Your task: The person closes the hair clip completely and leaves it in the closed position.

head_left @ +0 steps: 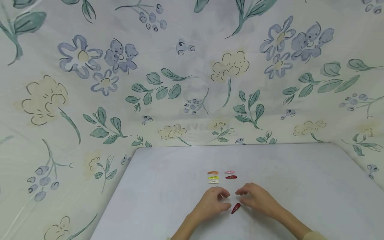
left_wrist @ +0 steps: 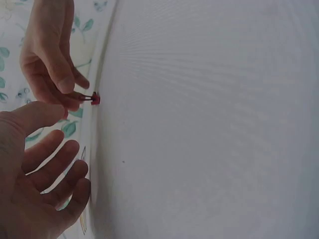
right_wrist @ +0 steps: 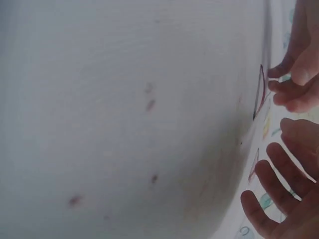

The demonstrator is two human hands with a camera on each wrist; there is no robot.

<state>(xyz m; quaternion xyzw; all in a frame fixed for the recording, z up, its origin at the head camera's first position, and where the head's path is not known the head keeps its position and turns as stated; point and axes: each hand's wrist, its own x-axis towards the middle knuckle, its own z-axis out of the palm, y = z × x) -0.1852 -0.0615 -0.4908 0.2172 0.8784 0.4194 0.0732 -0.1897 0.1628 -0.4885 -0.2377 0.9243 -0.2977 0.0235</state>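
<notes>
A dark red snap hair clip (head_left: 236,208) lies slanted between the hands, close by the right thumb; whether they touch I cannot tell. My left hand (head_left: 211,204) is left of it, thumb and fingers apart and loosely bent. From the other side my right hand (head_left: 258,200) faces it, fingers also loosely bent. In the left wrist view a red clip (left_wrist: 95,98) shows beside the right hand's fingertips. Beyond the hands, an orange clip (head_left: 213,172), a yellow clip (head_left: 213,177) and a white clip (head_left: 213,182) form one column; a pink clip (head_left: 230,172) and a red clip (head_left: 231,177) form another.
The clips lie on a white tabletop (head_left: 162,186) with rounded far corners. Floral fabric (head_left: 192,83) rises behind the table and hangs along both sides.
</notes>
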